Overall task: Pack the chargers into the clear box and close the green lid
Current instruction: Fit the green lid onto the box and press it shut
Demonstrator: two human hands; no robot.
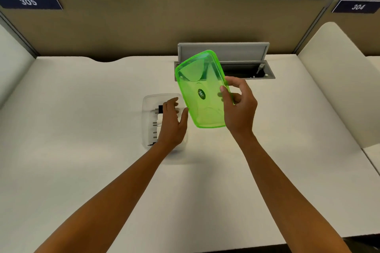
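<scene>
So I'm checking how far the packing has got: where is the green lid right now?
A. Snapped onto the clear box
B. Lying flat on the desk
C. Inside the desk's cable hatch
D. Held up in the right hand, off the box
D: the right hand grips the green lid by its edge, tilted above the desk, while the clear box sits uncovered under the left hand.

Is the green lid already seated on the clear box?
No: the right hand holds the green lid tilted in the air beside the clear box.

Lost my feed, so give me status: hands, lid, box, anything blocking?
Right hand holds green lid tilted in the air. Left hand rests over clear box, chargers inside. Lid not on yet; left hand covers the box opening.
</scene>
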